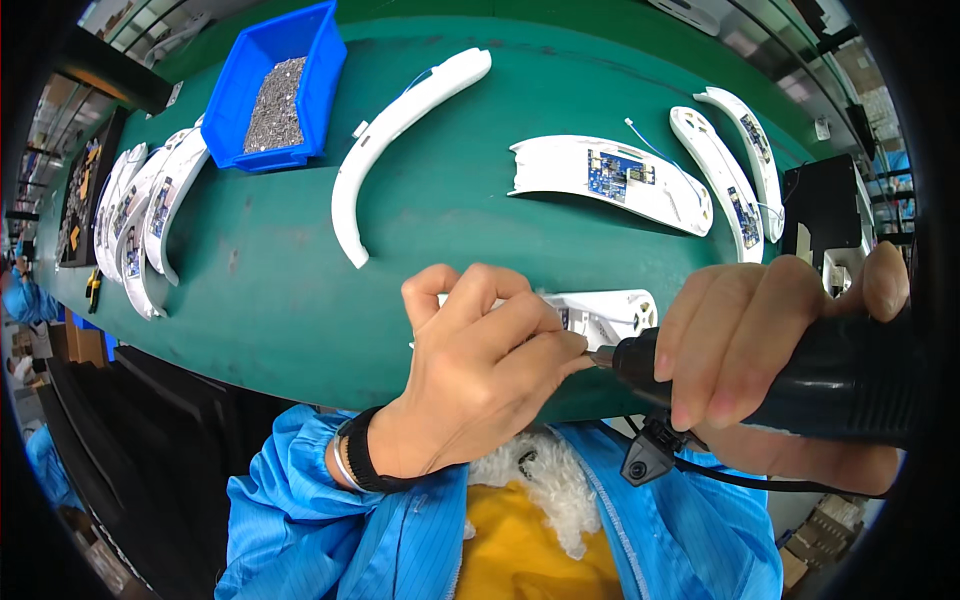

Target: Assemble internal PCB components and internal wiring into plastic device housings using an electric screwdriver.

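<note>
My right hand point(740, 335) is wrapped round a black electric screwdriver point(850, 380), which lies nearly level and points left. Its metal bit reaches the fingertips of my left hand point(480, 370). Those fingers are closed in a pinch at the bit's tip; whatever they hold, if anything, is hidden. Under and behind my left hand lies a white curved plastic housing point(640, 308) near the table's front edge, partly covered by the hand. Farther back, another white housing with a blue circuit board point(610, 178) and a thin cable rests on the table.
A blue bin point(225, 110) of small metal screws point(278, 105) stands at the back left. One curved white housing point(380, 135) lies back of centre on the green table point(270, 260). Several board-fitted housings point(165, 215) are grouped at left; two more point(735, 190) lie at right.
</note>
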Tool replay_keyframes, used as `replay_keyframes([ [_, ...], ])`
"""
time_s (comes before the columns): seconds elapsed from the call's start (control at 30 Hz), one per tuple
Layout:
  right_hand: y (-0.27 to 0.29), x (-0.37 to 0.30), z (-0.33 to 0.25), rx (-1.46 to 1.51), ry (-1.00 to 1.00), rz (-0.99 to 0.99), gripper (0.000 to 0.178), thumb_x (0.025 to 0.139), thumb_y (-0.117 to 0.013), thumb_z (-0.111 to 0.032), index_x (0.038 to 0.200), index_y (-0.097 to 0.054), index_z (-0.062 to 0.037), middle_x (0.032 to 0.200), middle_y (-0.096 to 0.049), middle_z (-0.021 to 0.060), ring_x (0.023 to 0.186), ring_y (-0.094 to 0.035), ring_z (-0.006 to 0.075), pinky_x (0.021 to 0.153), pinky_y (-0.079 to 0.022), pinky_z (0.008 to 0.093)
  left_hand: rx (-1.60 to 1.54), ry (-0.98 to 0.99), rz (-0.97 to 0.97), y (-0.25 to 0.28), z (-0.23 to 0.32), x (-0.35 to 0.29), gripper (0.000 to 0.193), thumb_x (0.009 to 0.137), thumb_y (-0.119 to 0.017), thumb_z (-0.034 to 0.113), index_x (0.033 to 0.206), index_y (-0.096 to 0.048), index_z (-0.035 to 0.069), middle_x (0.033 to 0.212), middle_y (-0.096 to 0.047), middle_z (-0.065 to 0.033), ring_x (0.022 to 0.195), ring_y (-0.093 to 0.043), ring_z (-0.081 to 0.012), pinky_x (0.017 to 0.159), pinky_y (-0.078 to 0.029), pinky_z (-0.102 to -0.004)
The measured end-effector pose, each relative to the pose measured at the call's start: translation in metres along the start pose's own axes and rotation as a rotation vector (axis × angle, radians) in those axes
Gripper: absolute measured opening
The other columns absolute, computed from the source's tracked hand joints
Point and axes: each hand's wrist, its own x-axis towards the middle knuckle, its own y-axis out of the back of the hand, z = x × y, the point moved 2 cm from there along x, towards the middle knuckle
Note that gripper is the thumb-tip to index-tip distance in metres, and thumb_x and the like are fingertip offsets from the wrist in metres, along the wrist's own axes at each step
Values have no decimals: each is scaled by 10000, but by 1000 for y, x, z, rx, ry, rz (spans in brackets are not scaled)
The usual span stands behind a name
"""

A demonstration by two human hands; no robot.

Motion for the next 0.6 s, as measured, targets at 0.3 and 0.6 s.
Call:
replay_keyframes([
  [0.3,-3,-3,20,39,51,87,752,806,-547,-576,1334,-279,-113,725,-564,73,529,-564,192,570,-458,336,286,-24,115,14,-6,-11,200,544,-720,186,725,-646,145,706,-547,30,731,-515,-170,707,-323,-319],
  [0.6,4,3,31,-53,19,95,846,772,-513,-669,1344,-258,-100,707,-545,71,504,-541,180,562,-449,330,196,-43,42,9,-17,-17,216,542,-728,153,732,-635,114,718,-549,13,713,-525,-180,668,-338,-317],
])
